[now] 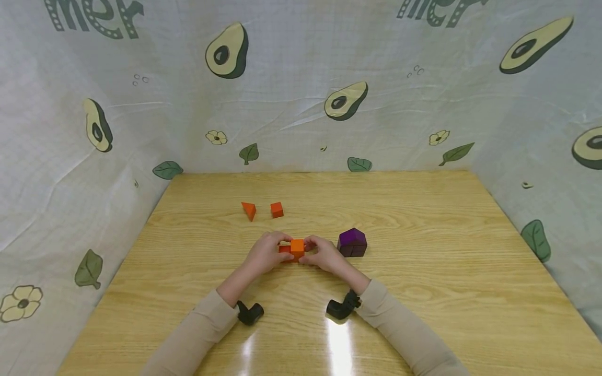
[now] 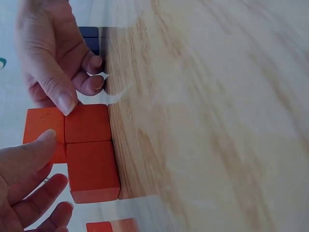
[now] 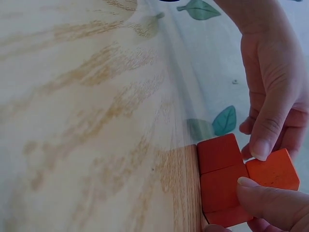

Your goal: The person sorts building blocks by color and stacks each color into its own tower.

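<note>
In the head view, two red-orange cubes lie side by side on the wooden table, the left one (image 1: pixel 285 249) partly between my fingers. A brighter orange cube (image 1: pixel 297 244) sits on top of the right-hand one (image 2: pixel 87 123). My left hand (image 1: pixel 268 253) pinches the top cube between thumb and fingers, its thumb flat on the near face. From the other side my right hand (image 1: pixel 324 254) holds the stack's right end. Its thumb (image 3: pixel 248 183) presses at the seam between the lower right cube and the top cube. Its far fingers are partly hidden.
Behind the stack lie an orange triangular block (image 1: pixel 250 210) and a red-orange cube (image 1: pixel 277 210). A purple block group with a peaked top (image 1: pixel 352 242) stands just right of my right hand. Avocado-printed cloth (image 1: pixel 282 104) walls the table's (image 1: pixel 423 219) back and sides.
</note>
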Motion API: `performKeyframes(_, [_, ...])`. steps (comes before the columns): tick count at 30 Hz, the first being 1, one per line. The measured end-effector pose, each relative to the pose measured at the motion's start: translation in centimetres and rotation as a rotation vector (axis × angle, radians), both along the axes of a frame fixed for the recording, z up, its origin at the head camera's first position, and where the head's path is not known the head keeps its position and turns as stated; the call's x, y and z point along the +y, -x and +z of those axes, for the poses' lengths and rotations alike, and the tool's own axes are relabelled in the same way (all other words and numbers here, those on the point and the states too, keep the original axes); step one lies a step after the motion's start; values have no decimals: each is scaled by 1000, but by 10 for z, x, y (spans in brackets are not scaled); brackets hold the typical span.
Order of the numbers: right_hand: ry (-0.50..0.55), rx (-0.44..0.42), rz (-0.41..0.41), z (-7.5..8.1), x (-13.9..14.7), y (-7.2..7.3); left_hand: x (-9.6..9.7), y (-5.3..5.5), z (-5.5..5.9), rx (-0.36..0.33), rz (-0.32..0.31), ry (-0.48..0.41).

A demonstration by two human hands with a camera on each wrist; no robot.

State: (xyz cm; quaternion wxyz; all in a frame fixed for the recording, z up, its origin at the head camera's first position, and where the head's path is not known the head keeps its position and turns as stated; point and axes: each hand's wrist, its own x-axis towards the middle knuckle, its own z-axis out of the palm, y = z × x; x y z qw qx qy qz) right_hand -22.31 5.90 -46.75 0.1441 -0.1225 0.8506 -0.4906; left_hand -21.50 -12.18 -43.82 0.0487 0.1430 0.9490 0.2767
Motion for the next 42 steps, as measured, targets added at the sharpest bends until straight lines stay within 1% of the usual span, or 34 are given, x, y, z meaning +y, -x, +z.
performKeyframes(4, [-13,17,3,0,-1,0,-1,0,0,-2,-8,-1])
performKeyframes(7, [-27,27,5,1,-2,0,-3,0,1,-17,-17,5])
performKeyframes(11, [-41,33,6,1,-2,0,-8,0,0,-49,-20,37])
performKeyframes(16, [-33,35,12,1,-1,0,-12,1,-4,-75,-14,73])
performKeyframes(24, [-32,36,20,2,0,0,-12,2,-7,-50,-27,67])
performKeyframes(29, [-30,33,21,2,0,0,-12,1,-8,-46,-22,69])
performKeyframes(31, [-27,33,19,2,0,-1,-12,2,-8,-51,-27,67])
performKeyframes(33, [-27,34,17,2,0,-1,-15,3,-6,-87,-36,46])
performKeyframes(36, [-32,38,16,2,-1,-1,-22,9,0,-156,-33,-22])
performKeyframes(38, [-37,39,14,2,-2,-1,-29,16,7,-190,-5,-76])
performKeyframes(40, [-41,32,8,3,-2,-1,-35,24,15,-183,36,-118])
performKeyframes(42, [-47,23,1,2,-3,-1,-39,34,21,-152,70,-140])
